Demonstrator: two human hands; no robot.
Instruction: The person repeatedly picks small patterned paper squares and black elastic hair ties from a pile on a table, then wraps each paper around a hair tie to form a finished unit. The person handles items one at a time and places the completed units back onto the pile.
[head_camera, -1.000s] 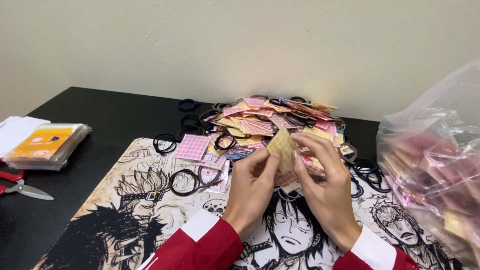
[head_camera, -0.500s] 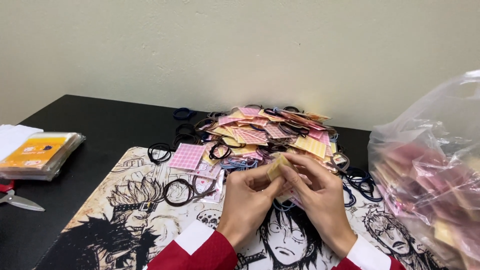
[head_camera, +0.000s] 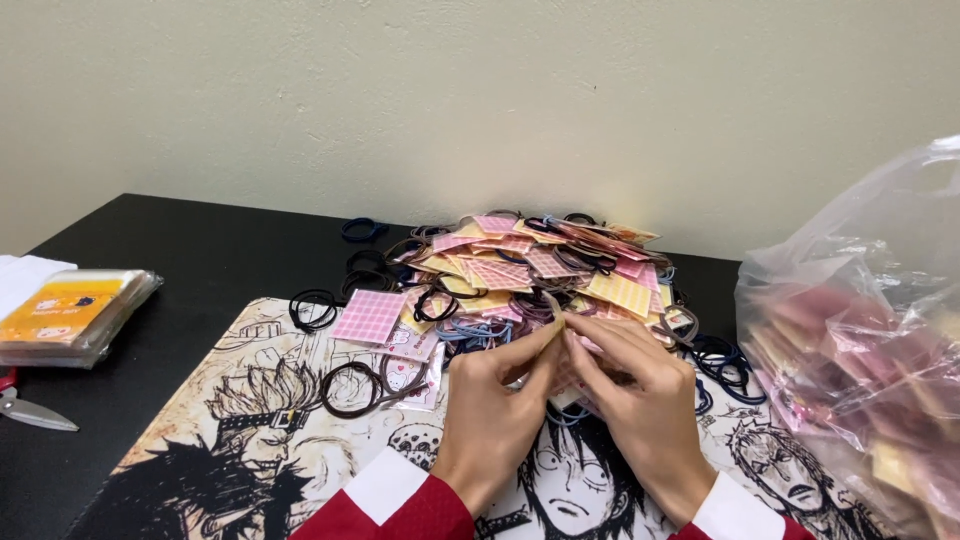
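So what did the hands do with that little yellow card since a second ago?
The small yellow checked paper card came down: a second ago both hands held it up flat toward the camera, now it is tipped edge-on, low over the pile. The left hand and right hand pinch it between their fingertips, closer together. The heap of pink and yellow cards and dark hair ties, the clear plastic bag and the scissors stayed put.

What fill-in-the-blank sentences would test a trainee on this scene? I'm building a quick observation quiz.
1. Both hands, left hand and right hand, pinch one small ____ between their fingertips.
2. The heap of cards and hair ties lies on a ____ table.
3. The clear plastic bag stands on the person's ____ side.
4. The scissors lie at the ____ edge of the view.

Missing words: card; black; right; left
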